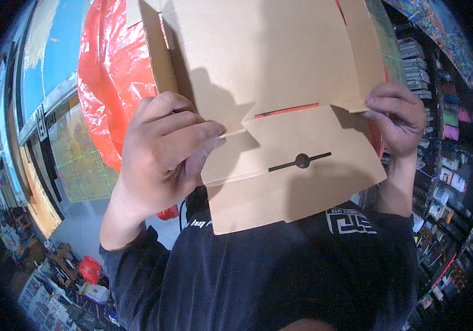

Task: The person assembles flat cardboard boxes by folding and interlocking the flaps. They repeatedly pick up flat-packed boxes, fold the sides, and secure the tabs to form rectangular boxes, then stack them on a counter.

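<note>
An unfolded brown cardboard box [286, 60] spreads out in front of me, its side walls partly raised. Its near flap [242, 204] hangs toward my chest and has a dark slit with a round hole in the middle. A second, narrow slot at the fold shows red beneath. My left hand [162, 146] pinches a small tab at the box's near left corner between thumb and fingers. At the near right corner, my right hand [396, 118] grips the matching tab, its fingers curled. Shiny red plastic [109, 77] lies under and to the left of the box.
Beyond the red plastic on the left is a stained greenish board [84, 154], with a blue panel [62, 49] farther up. Shelves packed with small goods [449, 182] line the right. A red bag [90, 269] lies among clutter at lower left.
</note>
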Tool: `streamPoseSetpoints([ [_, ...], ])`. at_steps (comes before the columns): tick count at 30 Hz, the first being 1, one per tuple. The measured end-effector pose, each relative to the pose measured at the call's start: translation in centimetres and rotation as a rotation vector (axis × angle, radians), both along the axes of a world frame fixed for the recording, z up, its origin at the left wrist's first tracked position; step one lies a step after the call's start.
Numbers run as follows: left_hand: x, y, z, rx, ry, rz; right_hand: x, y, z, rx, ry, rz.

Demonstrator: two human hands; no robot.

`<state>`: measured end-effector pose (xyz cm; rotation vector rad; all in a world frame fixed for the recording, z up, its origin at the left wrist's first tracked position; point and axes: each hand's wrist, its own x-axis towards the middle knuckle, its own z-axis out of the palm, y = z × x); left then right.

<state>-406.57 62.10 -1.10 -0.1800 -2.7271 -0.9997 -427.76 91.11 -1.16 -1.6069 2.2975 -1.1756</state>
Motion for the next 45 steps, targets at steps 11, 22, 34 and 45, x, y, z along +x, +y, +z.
streamPoseSetpoints([
  [11, -0.6, -0.5, -0.6, -0.322, -0.127, -0.173, 0.1, 0.2, 0.4, 0.146, 0.027, 0.115],
  [22, -1.6, -0.5, 2.3, -0.388, -0.127, -0.312, -0.7, 2.5, 1.1, 0.221, 0.241, 0.217],
  [34, 0.3, 1.1, -2.8, 0.062, 0.193, 0.189, 0.5, 1.2, -3.0, -0.081, 0.369, -0.431],
  [45, -2.5, 2.6, -3.7, 0.500, 0.370, 0.090, 0.7, -2.1, -5.0, -0.402, 0.115, -0.226],
])
